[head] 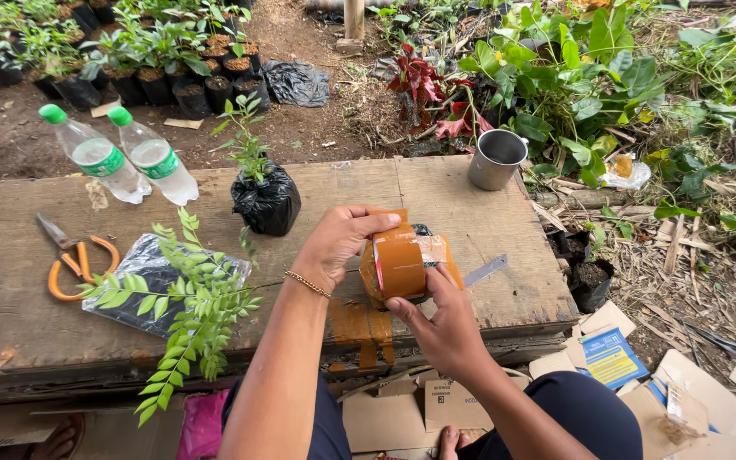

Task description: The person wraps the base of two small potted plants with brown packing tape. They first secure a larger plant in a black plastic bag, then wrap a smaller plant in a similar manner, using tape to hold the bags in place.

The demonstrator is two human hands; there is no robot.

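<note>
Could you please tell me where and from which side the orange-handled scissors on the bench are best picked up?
Probably by the orange handle loops, from above: the scissors lie flat on the wooden bench, loops toward the near edge, blades pointing away.

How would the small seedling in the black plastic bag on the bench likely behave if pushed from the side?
The seedling bag looks soft and crumpled, so it would probably deform rather than slide cleanly. Its thin leafy stem stands tall above a narrow base, so it may tip. It probably holds soil, so fairly heavy for its size.
</note>
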